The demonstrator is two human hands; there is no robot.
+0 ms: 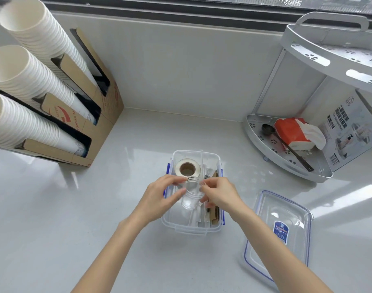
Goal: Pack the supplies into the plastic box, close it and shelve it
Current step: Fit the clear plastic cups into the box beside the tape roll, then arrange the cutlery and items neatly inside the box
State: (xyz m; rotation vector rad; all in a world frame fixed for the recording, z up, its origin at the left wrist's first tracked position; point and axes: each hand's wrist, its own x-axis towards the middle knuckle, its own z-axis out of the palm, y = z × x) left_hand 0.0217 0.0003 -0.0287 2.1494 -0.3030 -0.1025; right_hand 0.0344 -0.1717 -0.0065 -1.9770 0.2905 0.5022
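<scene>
A clear plastic box [210, 156] with blue side latches stands open on the counter in front of me. A roll of tape [187, 168] lies in its far left part. White cutlery and brown cardboard pieces [215, 214] fill its right side. Over the box, my left hand [163, 196] and my right hand [220, 194] both grip a short stack of clear plastic cups [191, 196], tilted with the rims away from me. The box's clear lid [280, 233] with a blue seal lies flat on the counter to the right.
A cardboard holder [100, 123] with three tall stacks of white paper cups stands at the left. At the right stands a white two-tier corner shelf [320, 176]; on its lower tier are a red tissue pack [295, 133], a black spoon and a printed box.
</scene>
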